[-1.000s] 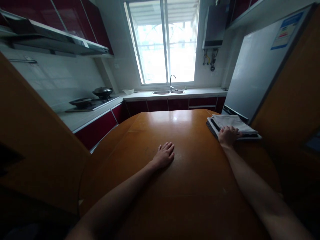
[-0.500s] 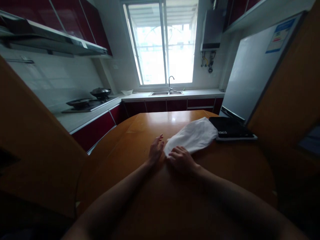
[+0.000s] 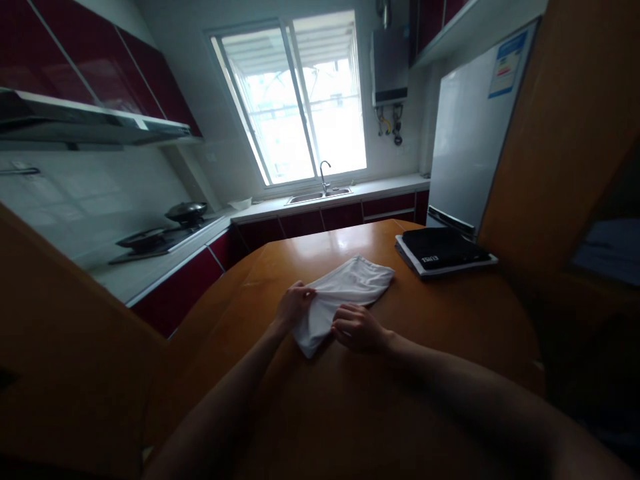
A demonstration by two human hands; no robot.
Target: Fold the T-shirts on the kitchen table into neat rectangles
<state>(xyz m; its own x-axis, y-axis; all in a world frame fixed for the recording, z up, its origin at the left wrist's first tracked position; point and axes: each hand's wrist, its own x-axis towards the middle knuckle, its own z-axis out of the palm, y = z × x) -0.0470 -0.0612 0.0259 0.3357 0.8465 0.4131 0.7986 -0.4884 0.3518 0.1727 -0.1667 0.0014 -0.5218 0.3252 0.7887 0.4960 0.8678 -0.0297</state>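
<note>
A white folded piece of clothing (image 3: 350,283) lies slantwise on the wooden table (image 3: 240,313). Its far right end shows a gathered edge, and its near corner points toward me. My left hand (image 3: 294,303) pinches the left edge, pulling creases into the fabric. On the opposite edge, my right hand (image 3: 359,327) has its fingers curled closed on the cloth. Both forearms reach in from the bottom of the view.
Right of the cloth, a stack of folded clothes with a black piece on top (image 3: 445,248) lies on the table. Beyond are a sink (image 3: 320,195), a stove with a lidded pan (image 3: 186,212), and a fridge (image 3: 470,133).
The white clothing has slid toward me and left, away from the black stack, uncovering the stack's left side. My left hand has gone from open beside it to pinching it. The view has tilted.
</note>
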